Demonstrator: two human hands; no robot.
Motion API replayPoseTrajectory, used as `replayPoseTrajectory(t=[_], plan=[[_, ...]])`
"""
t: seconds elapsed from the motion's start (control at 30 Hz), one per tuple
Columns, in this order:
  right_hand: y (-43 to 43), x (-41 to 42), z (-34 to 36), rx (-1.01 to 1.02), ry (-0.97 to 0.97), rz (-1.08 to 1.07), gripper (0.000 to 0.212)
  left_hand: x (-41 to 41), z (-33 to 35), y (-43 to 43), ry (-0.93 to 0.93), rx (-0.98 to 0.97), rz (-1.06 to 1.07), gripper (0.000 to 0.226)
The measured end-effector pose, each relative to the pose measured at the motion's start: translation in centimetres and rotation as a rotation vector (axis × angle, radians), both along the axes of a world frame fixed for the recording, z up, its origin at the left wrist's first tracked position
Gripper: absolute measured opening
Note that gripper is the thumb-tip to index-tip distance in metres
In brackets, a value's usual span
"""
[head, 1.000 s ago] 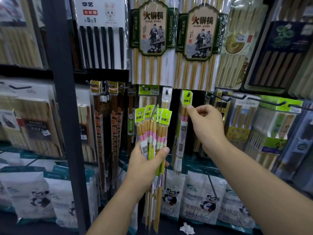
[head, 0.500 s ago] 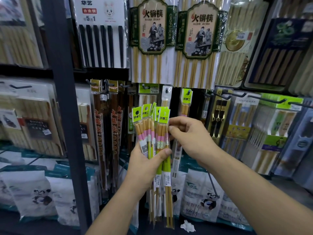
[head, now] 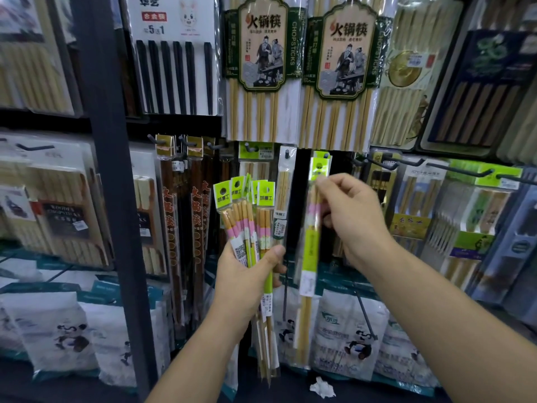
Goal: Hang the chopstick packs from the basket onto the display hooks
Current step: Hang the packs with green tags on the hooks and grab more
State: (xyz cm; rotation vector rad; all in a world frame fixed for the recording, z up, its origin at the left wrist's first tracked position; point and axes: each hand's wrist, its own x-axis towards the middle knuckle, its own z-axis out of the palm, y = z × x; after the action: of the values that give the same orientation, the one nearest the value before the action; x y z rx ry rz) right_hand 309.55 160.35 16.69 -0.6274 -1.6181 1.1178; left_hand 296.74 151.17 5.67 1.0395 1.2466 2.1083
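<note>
— Doing what here?
— Gripping a bunch [head: 244, 216] in the left hand [head: 247, 274], fingers curled round. Pinching one pack [head: 311, 245] up high with the right hand [head: 351, 222], just under the hook [head: 326, 155].
— Next?
— Needs the hole slid over the hook tip.
— Around?
— Full shop racks [head: 110, 199]; paper scrap [head: 321, 388] on dark floor [head: 279, 395]. No basket seen.

In the lower middle of the frame, the left hand [head: 247, 274] grips a bunch of chopstick packs [head: 247, 205] with green tops. To its right, the right hand [head: 354, 219] pinches a single pack [head: 311, 251] near its top. That top sits just under a hook [head: 326, 155]; whether it hangs there is hard to tell. Big chopstick packs [head: 261, 68] fill the upper middle. Panda bags [head: 348, 338] lie along the bottom.
</note>
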Motion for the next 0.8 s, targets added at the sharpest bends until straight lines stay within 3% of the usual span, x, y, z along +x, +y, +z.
replayPoseTrajectory(t=[0.27, 0.47, 0.8], plan=[[1.1, -0.3, 1.9, 0.016, 0.048, -0.101, 0.027, -0.2, -0.2, -0.2, 0.039, -0.005, -0.056, 0.039], [1.9, -0.7, 1.3, -0.004, 0.020, -0.137, 0.030, -0.3, -0.4, -0.1, 0.057, -0.004, -0.061, 0.017], [2.0, -0.3, -0.4, 0.055, -0.019, -0.298, 0.022, -0.1, -0.6, 0.2, 0.076, -0.037, -0.032, 0.048]])
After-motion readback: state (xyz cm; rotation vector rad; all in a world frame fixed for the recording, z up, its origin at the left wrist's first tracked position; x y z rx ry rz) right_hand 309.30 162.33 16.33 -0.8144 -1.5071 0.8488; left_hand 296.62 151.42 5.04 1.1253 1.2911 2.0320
